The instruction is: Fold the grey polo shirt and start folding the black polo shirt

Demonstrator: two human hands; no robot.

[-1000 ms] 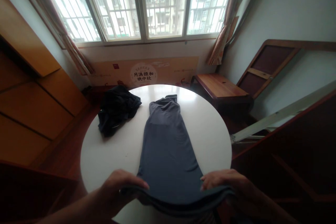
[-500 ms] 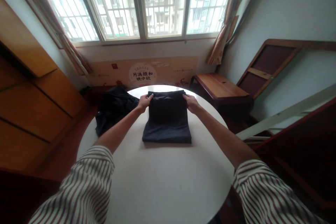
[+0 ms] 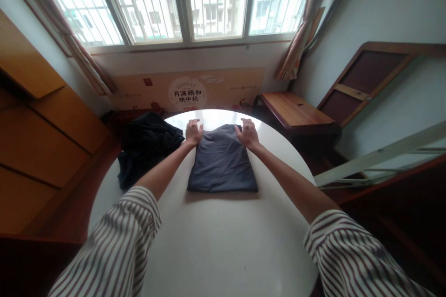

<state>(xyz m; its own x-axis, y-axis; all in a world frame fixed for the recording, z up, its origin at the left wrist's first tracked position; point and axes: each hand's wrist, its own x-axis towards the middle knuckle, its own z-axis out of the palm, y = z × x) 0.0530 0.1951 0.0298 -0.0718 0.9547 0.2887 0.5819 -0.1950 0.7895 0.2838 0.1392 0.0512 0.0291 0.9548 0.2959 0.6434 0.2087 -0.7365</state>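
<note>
A dark grey-blue folded garment (image 3: 225,162) lies flat on the round white table (image 3: 209,241); its exact kind does not show. At its far left corner is my left hand (image 3: 193,132), fingers apart and holding nothing. My right hand (image 3: 247,133) is at the far right corner, also open, with the thumb over the cloth's edge. Whether either palm presses on the fabric I cannot tell. Left of my left hand sits a crumpled heap of black clothing (image 3: 148,141), near the table's left edge.
Beyond the table, a wooden bench or low table (image 3: 296,109) stands by the wall at the right. Wooden cabinets (image 3: 42,125) line the left side. A barred window (image 3: 188,4) and curtains (image 3: 289,58) are at the back, above a printed banner (image 3: 139,88).
Both hands have let go of the garment's far edge and opened. That raised edge has come down, so the folded cloth now lies flat. My view has shifted slightly.
</note>
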